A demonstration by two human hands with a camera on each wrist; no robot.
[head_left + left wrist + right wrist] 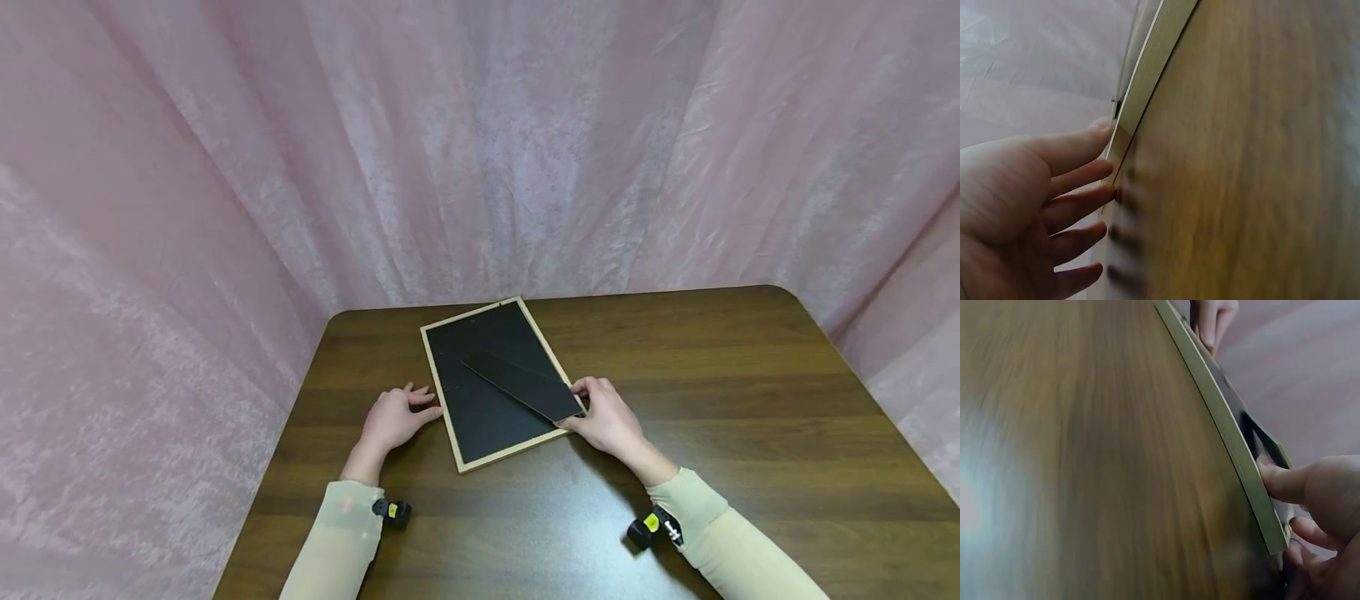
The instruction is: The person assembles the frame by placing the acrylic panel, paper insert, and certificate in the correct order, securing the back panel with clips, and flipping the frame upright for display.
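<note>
Frame (491,383), a flat rectangle with a pale wooden rim and matte black backing, lies face down and slightly askew near the back left of the dark wood-grain counter (712,400). A stiff black stand flap (521,385), long and tapered, slants across the backing. The right hand (609,417) pinches the flap's wide end at the frame's right edge, fingers (1282,481) curled against the rim. The left hand (392,417) rests spread flat, fingertips touching the left edge. Judging by this, the flap is being worked while the frame is steadied; the next move likely needs firm bracing. Crinkled pink fabric (480,142) surrounds the counter.
</note>
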